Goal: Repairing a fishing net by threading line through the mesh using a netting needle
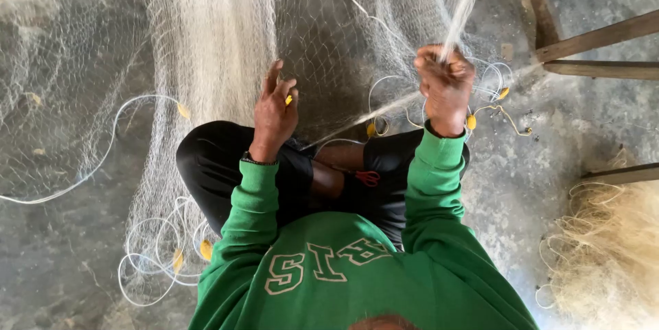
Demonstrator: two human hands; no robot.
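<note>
Head view: the person sits cross-legged on the grey floor, green sleeves reaching up the frame. The right hand, right of centre in the upper half, has its grip clenched round a gathered bunch of net — the strands rise taut from the fist toward the top edge. The left hand, left of centre, has its grip pinched on a small yellow needle between thumb and fingers, the forefinger raised against the mesh. The net hangs across the upper half of the frame and drapes over the left knee down to the lower left, where white cord lies coiled with yellow floats. Red scissors rest in the lap at centre. Wooden bars cross the upper right; a pale heap of fibre sits at the lower right.
</note>
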